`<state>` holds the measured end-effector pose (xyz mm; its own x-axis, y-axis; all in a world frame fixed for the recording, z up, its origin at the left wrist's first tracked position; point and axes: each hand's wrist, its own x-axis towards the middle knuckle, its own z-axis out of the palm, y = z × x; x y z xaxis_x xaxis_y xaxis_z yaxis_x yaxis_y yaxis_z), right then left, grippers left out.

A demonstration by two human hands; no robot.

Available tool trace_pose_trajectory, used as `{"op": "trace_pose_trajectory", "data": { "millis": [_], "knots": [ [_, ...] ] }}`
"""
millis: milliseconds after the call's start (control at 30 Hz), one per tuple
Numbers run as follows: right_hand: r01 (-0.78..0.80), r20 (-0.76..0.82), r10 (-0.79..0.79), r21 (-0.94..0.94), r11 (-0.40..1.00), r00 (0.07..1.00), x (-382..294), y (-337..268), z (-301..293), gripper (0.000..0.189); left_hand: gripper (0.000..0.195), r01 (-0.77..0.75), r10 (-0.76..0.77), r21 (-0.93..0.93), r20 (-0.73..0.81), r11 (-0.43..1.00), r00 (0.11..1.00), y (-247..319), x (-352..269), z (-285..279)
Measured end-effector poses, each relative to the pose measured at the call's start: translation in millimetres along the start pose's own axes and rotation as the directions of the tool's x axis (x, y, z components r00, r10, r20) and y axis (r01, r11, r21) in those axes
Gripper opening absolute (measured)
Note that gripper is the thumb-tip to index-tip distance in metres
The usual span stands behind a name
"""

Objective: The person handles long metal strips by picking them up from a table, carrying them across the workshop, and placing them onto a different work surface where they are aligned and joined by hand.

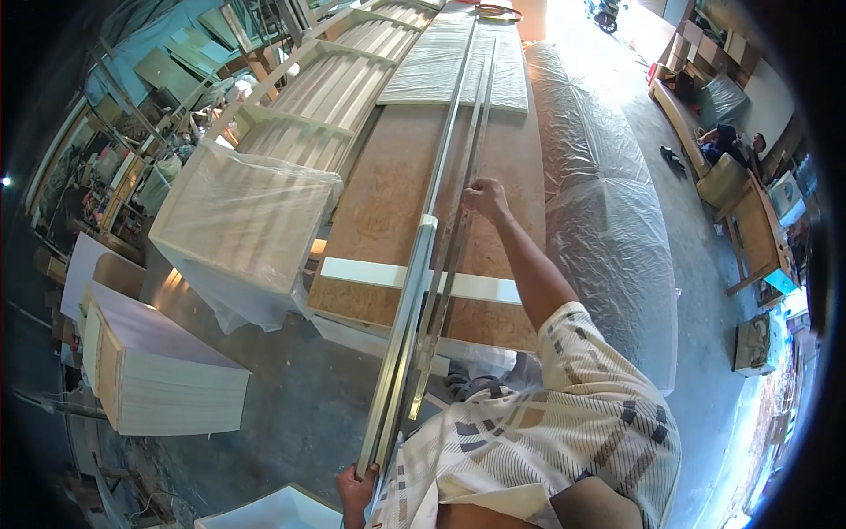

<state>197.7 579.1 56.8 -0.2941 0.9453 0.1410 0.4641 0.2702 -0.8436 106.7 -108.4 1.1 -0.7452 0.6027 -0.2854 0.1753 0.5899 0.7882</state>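
Note:
Near the lower edge my left hand [357, 488] is closed around the near end of a bundle of long metal strips [392, 357], silver with gold-toned edges. The bundle slants up and away over a brown wooden panel [383, 205]. A pale end [429, 221] of a shorter piece shows partway along it. Farther out, my right hand [487, 198] is curled, its fingers on the edge of a long glossy trim strip [457, 254]. That strip runs beside the bundle, and its near end looks gold. Beneath both lies a narrow white board [486, 288], crosswise on the panel.
Plastic-wrapped slatted wooden frames [244, 218] stand left of the panel. A long plastic-covered piece [608, 218] flanks it at right. A white box-like cabinet [178, 390] sits lower left. A coil [499, 13] lies at the far end. A person [724, 145] is at far right.

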Motion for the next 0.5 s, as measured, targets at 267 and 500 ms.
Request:
{"op": "trace_pose_trajectory", "data": {
  "millis": [267, 500],
  "knots": [
    [0.506, 0.244, -0.459, -0.183, 0.843, 0.854, -45.4, -19.6, 37.1, 0.018, 0.048, 0.086, -0.090, 0.162, 0.020, 0.983, 0.996, -5.0, 3.2, -5.3],
    [0.677, 0.538, -0.427, -0.456, 0.578, 0.727, -45.8, -31.2, 50.8, 0.019, 0.047, 0.141, -0.143, 0.161, -0.003, 0.977, 0.990, 9.5, -3.9, -4.3]
  ]
}}
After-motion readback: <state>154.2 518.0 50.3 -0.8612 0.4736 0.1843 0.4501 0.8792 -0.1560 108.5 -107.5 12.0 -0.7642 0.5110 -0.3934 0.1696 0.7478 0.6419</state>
